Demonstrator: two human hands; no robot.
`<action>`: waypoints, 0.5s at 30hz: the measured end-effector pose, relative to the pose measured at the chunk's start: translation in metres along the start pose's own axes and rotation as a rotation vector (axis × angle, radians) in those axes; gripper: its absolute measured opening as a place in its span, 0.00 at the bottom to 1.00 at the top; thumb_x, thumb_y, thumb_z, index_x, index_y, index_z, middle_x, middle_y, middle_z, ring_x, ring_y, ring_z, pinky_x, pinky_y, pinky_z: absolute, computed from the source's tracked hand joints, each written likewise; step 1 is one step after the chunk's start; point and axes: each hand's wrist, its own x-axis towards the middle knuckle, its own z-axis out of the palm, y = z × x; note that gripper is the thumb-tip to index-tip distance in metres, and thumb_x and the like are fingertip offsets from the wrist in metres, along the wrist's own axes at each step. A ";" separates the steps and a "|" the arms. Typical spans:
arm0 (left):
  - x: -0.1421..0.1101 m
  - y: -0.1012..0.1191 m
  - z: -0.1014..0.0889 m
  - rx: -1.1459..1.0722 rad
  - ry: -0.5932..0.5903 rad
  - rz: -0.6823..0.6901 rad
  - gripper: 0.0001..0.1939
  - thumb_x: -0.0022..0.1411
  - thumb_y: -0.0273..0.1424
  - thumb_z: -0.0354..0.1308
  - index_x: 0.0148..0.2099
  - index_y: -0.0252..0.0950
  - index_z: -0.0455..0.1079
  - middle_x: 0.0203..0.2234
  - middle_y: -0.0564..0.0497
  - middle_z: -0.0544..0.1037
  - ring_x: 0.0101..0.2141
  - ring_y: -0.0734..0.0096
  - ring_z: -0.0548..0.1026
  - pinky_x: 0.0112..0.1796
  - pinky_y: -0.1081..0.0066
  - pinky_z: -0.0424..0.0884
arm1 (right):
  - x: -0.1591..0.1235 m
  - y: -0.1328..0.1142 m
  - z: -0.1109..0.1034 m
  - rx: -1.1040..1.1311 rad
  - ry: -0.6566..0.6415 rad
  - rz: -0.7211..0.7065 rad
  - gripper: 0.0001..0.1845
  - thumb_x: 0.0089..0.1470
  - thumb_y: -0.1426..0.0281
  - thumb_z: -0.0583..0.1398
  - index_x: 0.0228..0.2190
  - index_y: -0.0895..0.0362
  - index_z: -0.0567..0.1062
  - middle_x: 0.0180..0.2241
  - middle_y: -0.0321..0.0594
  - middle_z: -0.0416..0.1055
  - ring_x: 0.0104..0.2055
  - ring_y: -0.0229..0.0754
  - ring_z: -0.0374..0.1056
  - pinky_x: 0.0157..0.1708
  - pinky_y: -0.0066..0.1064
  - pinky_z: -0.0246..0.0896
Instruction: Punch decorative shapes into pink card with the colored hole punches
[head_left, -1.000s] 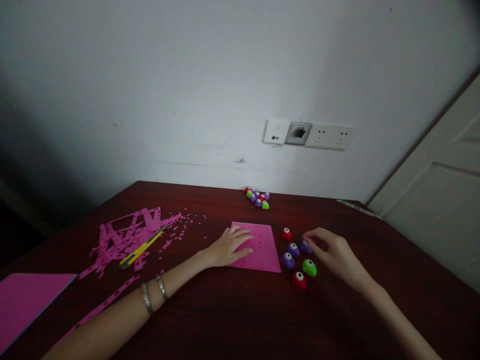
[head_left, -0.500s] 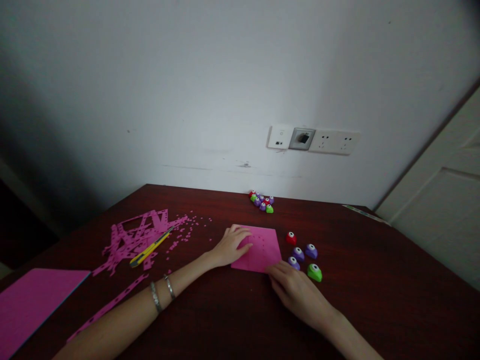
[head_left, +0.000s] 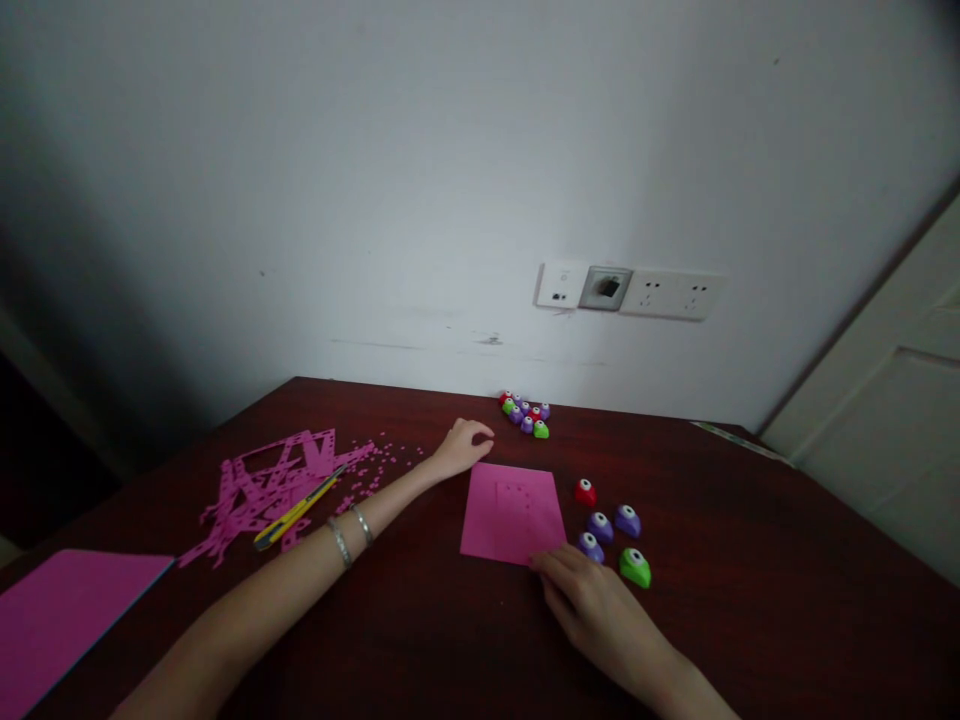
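Since half a second earlier, the left hand (head_left: 459, 450) had come away from the square pink paper sheet (head_left: 495, 530) and shifted to its far left corner, while the right hand (head_left: 589, 600) had stayed at the near right corner.

Closest in, the right hand's fingers were bent together at that corner; whether they grasped anything underneath could not be told. To the near left lay a larger flat pink sheet with a blue edge (head_left: 67, 630). The square sheet lay flat on the dark red-brown table (head_left: 420, 640), small dark marks showing on it. Just right of it stood a green plastic dome with a white-and-black eye (head_left: 635, 568), then three similar purple domes (head_left: 600, 528) and a red dome (head_left: 586, 492). Well left, a yellow box cutter (head_left: 296, 512) lay against tangled pink paper strips (head_left: 262, 485).

Beyond these, the left hand's fingers were loosely curved, thumb apart, with nothing seen between them. Farther back, more coloured domes (head_left: 535, 413) clustered near the pale wall (head_left: 420, 180), which bore white socket plates (head_left: 671, 294).
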 end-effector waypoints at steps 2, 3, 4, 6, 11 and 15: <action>0.028 -0.006 0.001 -0.043 -0.023 -0.111 0.10 0.53 0.28 0.56 0.38 0.34 0.74 0.37 0.49 0.78 0.39 0.68 0.72 0.45 0.69 0.65 | -0.001 0.001 0.001 0.016 -0.002 -0.011 0.13 0.57 0.77 0.48 0.30 0.57 0.71 0.30 0.40 0.70 0.34 0.39 0.68 0.34 0.29 0.61; 0.040 -0.008 0.003 -0.042 -0.019 -0.141 0.09 0.53 0.28 0.56 0.36 0.34 0.75 0.35 0.49 0.78 0.37 0.68 0.73 0.42 0.70 0.66 | -0.001 0.001 0.001 0.021 -0.001 -0.013 0.13 0.57 0.77 0.48 0.30 0.57 0.71 0.31 0.40 0.70 0.35 0.40 0.68 0.34 0.29 0.61; 0.051 -0.010 0.007 -0.040 -0.015 -0.158 0.09 0.52 0.28 0.56 0.35 0.33 0.75 0.33 0.48 0.78 0.36 0.68 0.74 0.40 0.71 0.66 | -0.001 0.001 0.001 0.026 -0.001 -0.013 0.13 0.57 0.77 0.48 0.30 0.56 0.71 0.31 0.40 0.70 0.35 0.40 0.68 0.34 0.29 0.61; 0.068 -0.013 0.016 -0.038 -0.012 -0.179 0.09 0.52 0.29 0.57 0.35 0.32 0.75 0.32 0.48 0.78 0.35 0.68 0.74 0.39 0.71 0.67 | -0.001 0.001 0.002 0.032 -0.009 -0.009 0.13 0.57 0.77 0.48 0.30 0.56 0.71 0.32 0.40 0.70 0.35 0.40 0.68 0.34 0.29 0.61; 0.084 -0.009 0.048 -0.055 -0.061 -0.127 0.13 0.49 0.35 0.62 0.37 0.32 0.74 0.30 0.50 0.77 0.31 0.70 0.74 0.34 0.74 0.67 | -0.001 -0.001 0.001 0.033 -0.066 0.026 0.13 0.56 0.79 0.47 0.31 0.56 0.69 0.34 0.40 0.71 0.37 0.41 0.67 0.35 0.31 0.61; 0.087 -0.005 0.069 -0.048 -0.088 -0.064 0.16 0.47 0.35 0.63 0.40 0.34 0.73 0.27 0.53 0.76 0.28 0.73 0.73 0.31 0.75 0.66 | 0.000 -0.003 -0.002 0.035 -0.094 0.053 0.13 0.55 0.79 0.48 0.33 0.56 0.70 0.35 0.40 0.71 0.37 0.42 0.67 0.36 0.32 0.61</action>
